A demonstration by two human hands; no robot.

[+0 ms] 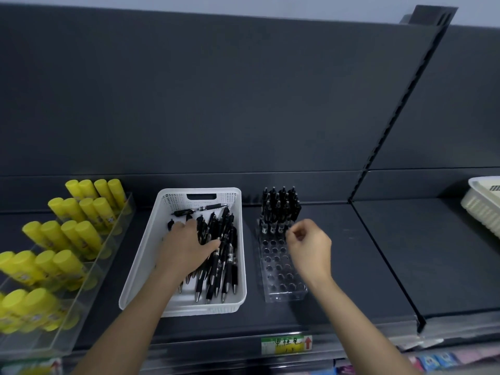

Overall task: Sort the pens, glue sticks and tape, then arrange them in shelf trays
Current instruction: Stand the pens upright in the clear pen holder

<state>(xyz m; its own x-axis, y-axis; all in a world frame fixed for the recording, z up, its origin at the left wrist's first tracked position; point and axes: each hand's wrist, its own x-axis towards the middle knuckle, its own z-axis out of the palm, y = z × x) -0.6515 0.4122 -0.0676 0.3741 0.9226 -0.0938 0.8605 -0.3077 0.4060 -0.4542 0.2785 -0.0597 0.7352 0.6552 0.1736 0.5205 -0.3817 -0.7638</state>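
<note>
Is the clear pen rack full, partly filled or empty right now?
Partly filled. The clear pen rack has upright black pens in its back rows only; the nearer holes show empty.

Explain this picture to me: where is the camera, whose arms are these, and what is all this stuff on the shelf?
No machine here: a person wears a camera on the head, so you look down at their own arms. The left hand rests in a white basket of loose black pens; whether it grips one is unclear. The right hand, fingers curled and seemingly empty, hovers over a clear holder whose back rows hold upright pens. Yellow glue sticks stand in a clear tray at left, all on a dark shelf.
</note>
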